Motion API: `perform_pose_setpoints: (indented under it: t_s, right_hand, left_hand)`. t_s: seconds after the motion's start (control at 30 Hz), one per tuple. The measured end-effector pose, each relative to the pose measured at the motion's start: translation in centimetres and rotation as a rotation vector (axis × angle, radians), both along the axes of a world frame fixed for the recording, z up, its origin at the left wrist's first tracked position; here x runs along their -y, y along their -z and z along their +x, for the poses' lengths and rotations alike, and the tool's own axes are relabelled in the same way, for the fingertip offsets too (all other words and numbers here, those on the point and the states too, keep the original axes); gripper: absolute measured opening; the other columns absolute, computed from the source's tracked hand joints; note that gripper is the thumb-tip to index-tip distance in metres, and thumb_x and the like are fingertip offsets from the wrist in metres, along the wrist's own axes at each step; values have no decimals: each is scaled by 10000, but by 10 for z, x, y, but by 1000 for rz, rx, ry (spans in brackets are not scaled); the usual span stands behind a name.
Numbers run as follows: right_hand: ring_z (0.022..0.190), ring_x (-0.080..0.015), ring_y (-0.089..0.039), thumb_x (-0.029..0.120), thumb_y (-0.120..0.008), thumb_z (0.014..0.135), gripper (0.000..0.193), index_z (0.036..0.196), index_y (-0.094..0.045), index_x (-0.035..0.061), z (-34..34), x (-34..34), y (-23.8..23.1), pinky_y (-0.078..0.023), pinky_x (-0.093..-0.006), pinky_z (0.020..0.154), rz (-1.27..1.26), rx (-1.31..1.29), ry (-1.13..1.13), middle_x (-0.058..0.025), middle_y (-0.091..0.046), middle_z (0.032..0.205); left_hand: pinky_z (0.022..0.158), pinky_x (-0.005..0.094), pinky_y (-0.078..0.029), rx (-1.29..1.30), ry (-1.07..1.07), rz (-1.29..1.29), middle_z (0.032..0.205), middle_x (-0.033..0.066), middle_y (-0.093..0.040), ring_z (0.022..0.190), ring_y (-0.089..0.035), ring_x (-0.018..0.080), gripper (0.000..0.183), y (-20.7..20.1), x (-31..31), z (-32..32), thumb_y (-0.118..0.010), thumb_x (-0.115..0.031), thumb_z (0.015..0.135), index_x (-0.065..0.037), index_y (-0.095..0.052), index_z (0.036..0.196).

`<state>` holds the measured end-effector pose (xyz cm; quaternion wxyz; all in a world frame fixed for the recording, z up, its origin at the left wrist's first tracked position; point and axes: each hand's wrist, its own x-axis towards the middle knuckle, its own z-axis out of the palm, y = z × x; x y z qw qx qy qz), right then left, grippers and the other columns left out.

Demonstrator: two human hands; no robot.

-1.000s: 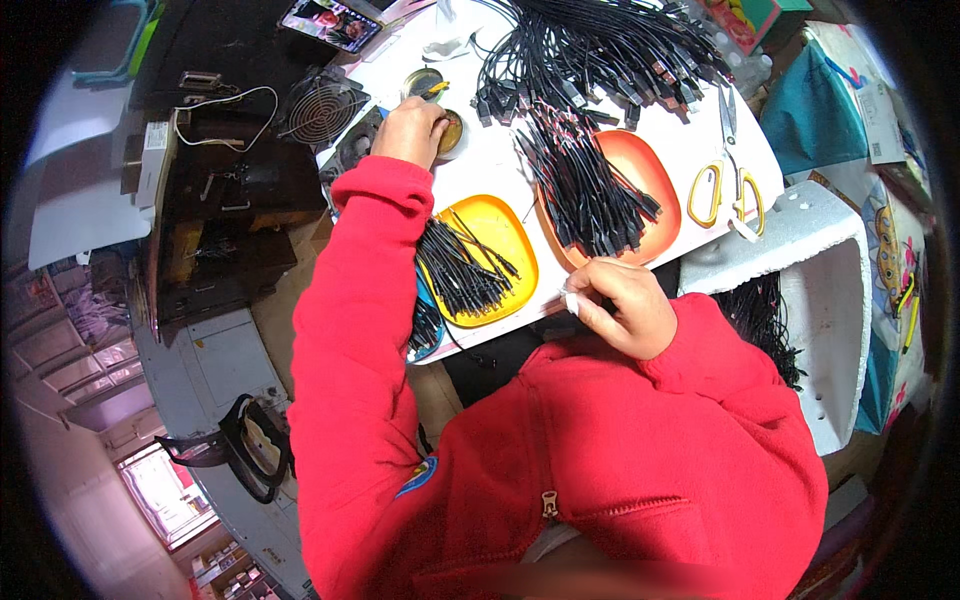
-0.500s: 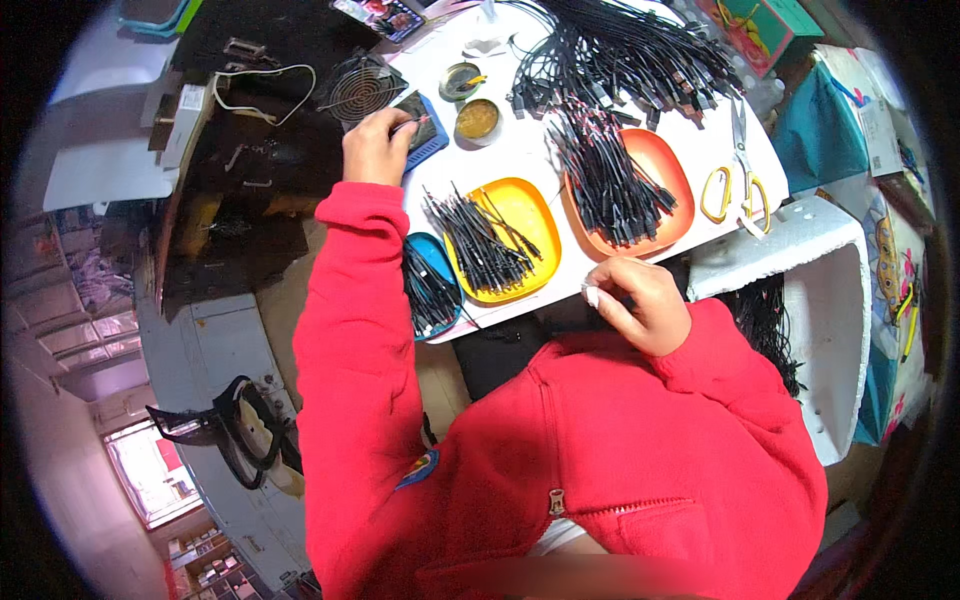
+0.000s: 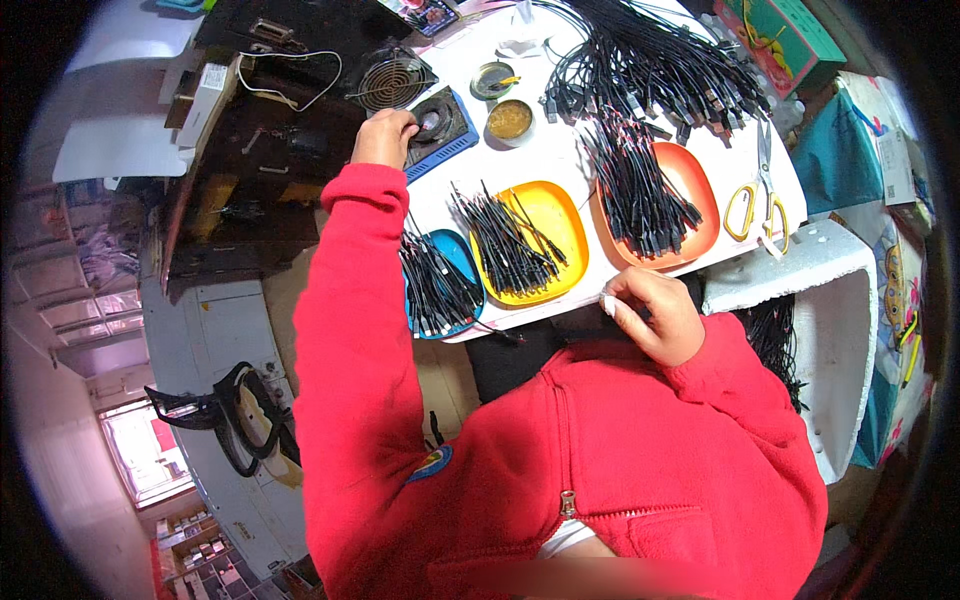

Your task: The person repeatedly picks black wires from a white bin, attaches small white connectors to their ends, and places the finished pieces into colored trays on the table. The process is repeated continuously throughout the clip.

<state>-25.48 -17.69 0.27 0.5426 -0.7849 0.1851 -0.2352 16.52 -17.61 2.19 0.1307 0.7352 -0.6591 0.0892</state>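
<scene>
Left of the well [image 3: 430,121] in the blue solder pot [image 3: 444,153], the nearer left hand [image 3: 384,136] pinches, contents unclear; the right hand [image 3: 656,314] curls closed, contents hidden.

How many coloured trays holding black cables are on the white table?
3: a blue tray beside the left sleeve, a yellow tray in the middle and an orange tray to its right. Any beneath the big cable pile would be hidden.
</scene>
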Motion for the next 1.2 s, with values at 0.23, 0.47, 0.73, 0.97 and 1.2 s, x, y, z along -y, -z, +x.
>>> perform_pose_setpoints:
  t_s: [0.23,0.47,0.73,0.97,1.2]
  right_hand:
    - [693,-278,-604,50,-613,836,84,900,-582,5,0,5,3,-475,-329,630,8,11,18,-135,-587,779]
    - [699,-276,-602,47,-606,835,82,905,-585,8,2,7,6,-473,-331,634,46,11,13,-129,-586,775]
    - [704,-279,-603,56,-612,839,82,899,-582,10,0,2,2,-474,-331,639,-22,35,25,-128,-583,775]
    - [733,-273,-620,83,-612,853,101,913,-582,7,-3,-13,-11,-484,-334,661,-26,32,15,-130,-596,795]
    - [1063,-326,-571,259,-626,882,557,1306,-390,-14,27,-39,-26,-442,-380,917,-81,341,-40,-200,-560,1131]
  left_hand:
    - [736,429,-495,134,-37,188,844,170,-630,822,-621,358,75,-1,15,3,-669,-90,794,-37,-671,847]
    - [748,445,-494,210,-97,283,831,169,-621,827,-622,366,94,-2,21,2,-664,-113,806,-48,-685,871]
    - [759,435,-497,223,-116,283,854,164,-639,840,-625,362,91,-2,23,2,-664,-115,809,-45,-686,863]
    - [696,298,-509,-341,-95,-65,827,156,-682,736,-673,235,149,-50,-23,-40,-707,-74,744,1,-694,872]
    - [503,200,-362,-1729,158,-322,825,102,-617,560,-458,81,133,-85,-99,-206,-604,-4,891,18,-606,1023]
